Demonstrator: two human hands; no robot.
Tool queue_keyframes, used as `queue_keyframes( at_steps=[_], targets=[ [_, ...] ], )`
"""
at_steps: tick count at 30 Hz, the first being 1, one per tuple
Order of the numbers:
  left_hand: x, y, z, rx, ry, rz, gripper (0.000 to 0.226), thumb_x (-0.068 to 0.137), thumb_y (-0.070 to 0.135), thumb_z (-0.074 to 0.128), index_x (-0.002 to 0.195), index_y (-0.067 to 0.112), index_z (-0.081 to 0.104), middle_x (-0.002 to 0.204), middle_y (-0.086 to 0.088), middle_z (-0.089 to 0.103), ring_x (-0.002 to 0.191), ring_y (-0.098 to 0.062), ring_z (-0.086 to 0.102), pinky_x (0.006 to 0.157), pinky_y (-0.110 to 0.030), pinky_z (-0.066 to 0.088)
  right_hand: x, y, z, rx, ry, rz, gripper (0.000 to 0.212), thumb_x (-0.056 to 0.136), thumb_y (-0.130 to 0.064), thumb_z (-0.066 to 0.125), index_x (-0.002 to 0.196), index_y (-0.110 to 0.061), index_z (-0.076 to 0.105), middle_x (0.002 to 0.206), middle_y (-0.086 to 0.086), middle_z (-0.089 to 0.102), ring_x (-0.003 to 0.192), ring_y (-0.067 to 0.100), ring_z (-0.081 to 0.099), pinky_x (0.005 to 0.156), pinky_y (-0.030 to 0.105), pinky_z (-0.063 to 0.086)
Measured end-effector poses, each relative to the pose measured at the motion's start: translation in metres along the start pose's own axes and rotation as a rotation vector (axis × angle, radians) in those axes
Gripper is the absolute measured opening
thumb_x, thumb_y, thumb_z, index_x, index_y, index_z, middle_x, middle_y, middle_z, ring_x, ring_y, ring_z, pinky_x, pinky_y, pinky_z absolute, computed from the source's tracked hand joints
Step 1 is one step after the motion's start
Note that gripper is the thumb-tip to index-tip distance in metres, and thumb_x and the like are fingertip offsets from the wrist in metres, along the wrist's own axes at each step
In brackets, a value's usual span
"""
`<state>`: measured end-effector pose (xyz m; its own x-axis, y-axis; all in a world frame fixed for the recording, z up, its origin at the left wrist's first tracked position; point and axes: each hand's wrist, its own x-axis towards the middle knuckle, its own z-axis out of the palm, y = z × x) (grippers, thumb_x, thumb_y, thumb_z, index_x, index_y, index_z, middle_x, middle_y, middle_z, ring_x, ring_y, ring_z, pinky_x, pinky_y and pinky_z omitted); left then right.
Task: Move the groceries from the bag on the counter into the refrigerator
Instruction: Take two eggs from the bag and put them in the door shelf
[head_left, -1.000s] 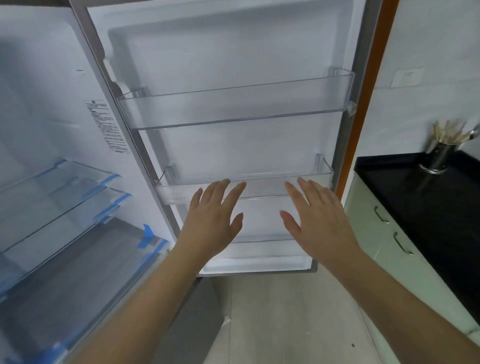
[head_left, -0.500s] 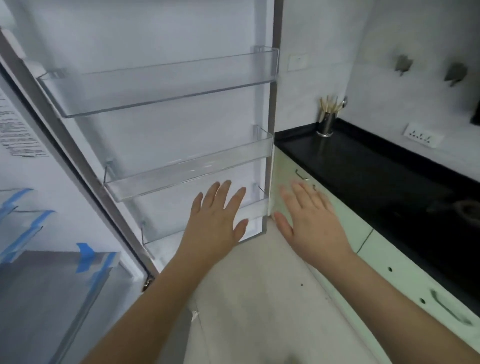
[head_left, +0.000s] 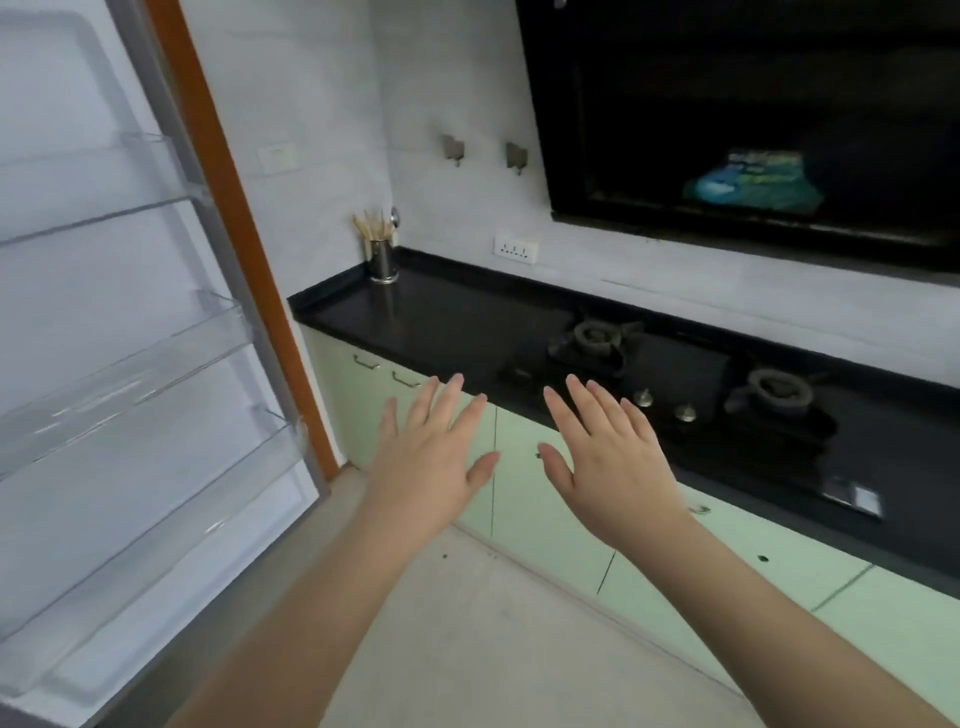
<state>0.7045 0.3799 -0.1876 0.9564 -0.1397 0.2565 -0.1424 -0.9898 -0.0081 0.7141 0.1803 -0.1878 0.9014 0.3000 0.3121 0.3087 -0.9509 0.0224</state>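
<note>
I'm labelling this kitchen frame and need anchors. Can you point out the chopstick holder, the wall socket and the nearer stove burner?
chopstick holder (head_left: 383, 261): head view, on its metal cup body.
wall socket (head_left: 515, 250): head view, middle of the white faceplate.
nearer stove burner (head_left: 777, 391): head view, on the burner ring.

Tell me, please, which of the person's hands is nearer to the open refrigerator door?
Left. The left hand hangs open just right of the refrigerator door, in front of the green cabinets. The right hand is further right, fingers spread before the stove.
</note>
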Motion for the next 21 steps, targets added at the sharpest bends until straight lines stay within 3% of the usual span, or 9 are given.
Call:
queue_keyframes(
  at_steps=[10, 14, 21],
  targets=[
    [0.008, 0.194, -0.003, -0.071, 0.025, 0.325, 0.065, 0.095, 0.06, 0.031, 0.152, 0.036, 0.012, 0.162, 0.001, 0.017, 0.148, -0.023, 0.012, 0.116, -0.054, 0.014, -0.13, 0.148, -0.035, -0.067, 0.016, 0.282, 0.06, 0.097, -0.05, 0.029, 0.147, -0.02, 0.039, 0.151, 0.007, 0.043, 0.14, 0.027, 0.039, 0.113, 0.047, 0.03],
    [0.004, 0.266, -0.008, -0.095, 0.053, 0.432, 0.066, 0.094, 0.059, 0.032, 0.152, 0.032, 0.018, 0.159, -0.002, 0.025, 0.147, -0.023, 0.018, 0.114, -0.054, 0.02, -0.184, 0.197, -0.049, -0.077, 0.033, 0.4, 0.06, 0.096, -0.048, 0.028, 0.146, -0.018, 0.042, 0.149, 0.009, 0.046, 0.138, 0.028, 0.041, 0.112, 0.047, 0.031],
    [-0.013, 0.386, -0.008, -0.122, 0.022, 0.596, 0.061, 0.097, 0.055, 0.03, 0.152, 0.034, 0.015, 0.161, 0.0, 0.019, 0.148, -0.022, 0.011, 0.116, -0.054, 0.016, -0.268, 0.274, -0.074, -0.121, 0.06, 0.57, 0.059, 0.092, -0.041, 0.031, 0.142, -0.016, 0.047, 0.146, 0.011, 0.049, 0.135, 0.03, 0.045, 0.108, 0.05, 0.036]
  ],
)
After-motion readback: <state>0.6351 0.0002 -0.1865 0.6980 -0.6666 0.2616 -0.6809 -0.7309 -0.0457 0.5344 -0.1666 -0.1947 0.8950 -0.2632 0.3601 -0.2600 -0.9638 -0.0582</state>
